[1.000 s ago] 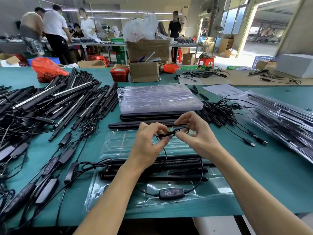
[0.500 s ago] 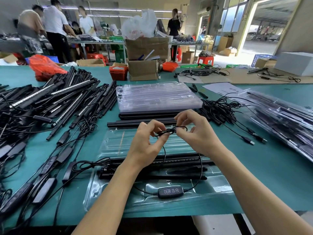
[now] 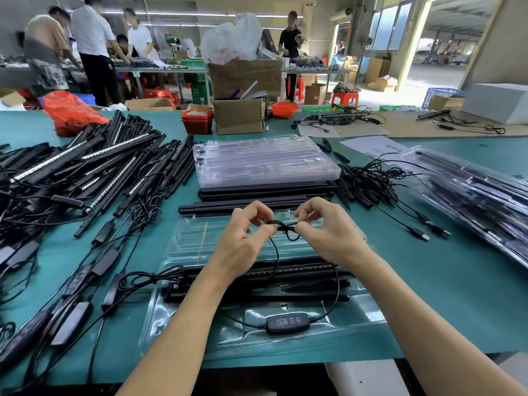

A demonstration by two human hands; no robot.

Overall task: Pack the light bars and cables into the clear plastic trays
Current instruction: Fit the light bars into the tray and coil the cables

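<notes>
Left hand (image 3: 243,241) and right hand (image 3: 328,232): each grip pinches the bunched black cable (image 3: 285,227), held above the open clear tray (image 3: 357,315) on the table (image 3: 428,281). Light bars (image 3: 257,281) and the cable's controller (image 3: 288,323) lie in the tray.

**Factory packing floor**

A large industrial hall: long green-topped work tables (image 3: 445,281) heaped with black light bars (image 3: 94,167), stacked clear plastic trays (image 3: 265,161), cardboard boxes (image 3: 240,115), standing workers (image 3: 94,47) at another bench, and an open loading doorway (image 3: 445,52).
</notes>
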